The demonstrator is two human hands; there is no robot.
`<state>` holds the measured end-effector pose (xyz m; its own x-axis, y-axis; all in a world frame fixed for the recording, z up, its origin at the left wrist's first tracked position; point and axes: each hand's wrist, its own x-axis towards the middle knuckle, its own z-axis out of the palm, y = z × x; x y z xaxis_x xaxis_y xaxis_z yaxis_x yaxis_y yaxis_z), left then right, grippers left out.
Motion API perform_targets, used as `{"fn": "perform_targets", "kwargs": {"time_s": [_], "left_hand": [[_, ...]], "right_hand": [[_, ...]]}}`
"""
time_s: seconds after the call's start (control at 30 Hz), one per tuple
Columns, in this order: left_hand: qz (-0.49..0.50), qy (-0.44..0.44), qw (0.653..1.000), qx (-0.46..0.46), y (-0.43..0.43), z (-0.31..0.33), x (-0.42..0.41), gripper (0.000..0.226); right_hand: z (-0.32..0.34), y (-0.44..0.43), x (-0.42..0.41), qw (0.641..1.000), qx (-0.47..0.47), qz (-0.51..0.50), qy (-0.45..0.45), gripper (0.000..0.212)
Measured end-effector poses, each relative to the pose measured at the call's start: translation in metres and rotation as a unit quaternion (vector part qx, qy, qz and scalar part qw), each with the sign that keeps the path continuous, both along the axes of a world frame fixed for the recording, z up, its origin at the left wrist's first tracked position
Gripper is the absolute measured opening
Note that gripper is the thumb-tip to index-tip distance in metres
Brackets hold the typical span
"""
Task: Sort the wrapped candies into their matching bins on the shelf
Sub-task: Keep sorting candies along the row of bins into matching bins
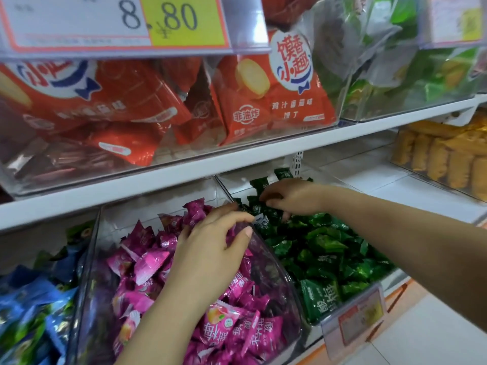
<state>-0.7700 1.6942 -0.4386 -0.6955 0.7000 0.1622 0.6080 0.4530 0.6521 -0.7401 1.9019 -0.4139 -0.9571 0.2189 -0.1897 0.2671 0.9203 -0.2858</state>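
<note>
The pink candies (147, 262) filled the clear middle bin (276, 272). The green candies (324, 246) lay piled just to its right. The left hand (210, 248) rested over the pink pile, fingers loosely bent and thumb spread wide. The right hand (290, 198) reached into the green pile with its fingers curled down. I could not tell if it pinched 1. Blue candies (26, 299) sat at the left, and red snack bags (276, 101) lay on the shelf above.

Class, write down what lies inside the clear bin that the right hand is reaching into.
The bin holds green wrapped candies, with one white-and-blue wrapper among them. The right hand covers some; what its fingers hold is hidden.
</note>
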Motion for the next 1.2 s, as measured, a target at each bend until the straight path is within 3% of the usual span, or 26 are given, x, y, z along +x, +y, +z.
{"fn": "perform_targets", "kwargs": {"time_s": [0.2,0.53,0.77,1.0,1.2], "left_hand": [[0.002,0.001,1.0,-0.007,0.0,-0.001,-0.001,0.019],[0.01,0.005,1.0,-0.007,0.001,-0.001,-0.001,0.019],[0.006,0.016,1.0,0.001,0.003,-0.004,-0.003,0.021],[0.006,0.081,0.996,-0.037,-0.004,0.0,0.005,0.035],[-0.008,0.054,0.993,0.101,-0.026,0.017,0.025,0.046]], "right_hand": [[-0.025,0.011,-0.032,0.999,-0.015,-0.029,-0.041,0.037],[-0.046,0.012,-0.045,0.998,-0.004,-0.051,0.023,0.015],[-0.026,0.009,-0.019,0.984,-0.023,-0.075,0.163,0.021],[0.007,-0.005,0.034,0.93,-0.076,-0.136,0.332,0.011],[0.026,-0.056,0.095,0.886,-0.218,-0.153,0.379,0.01]]}}
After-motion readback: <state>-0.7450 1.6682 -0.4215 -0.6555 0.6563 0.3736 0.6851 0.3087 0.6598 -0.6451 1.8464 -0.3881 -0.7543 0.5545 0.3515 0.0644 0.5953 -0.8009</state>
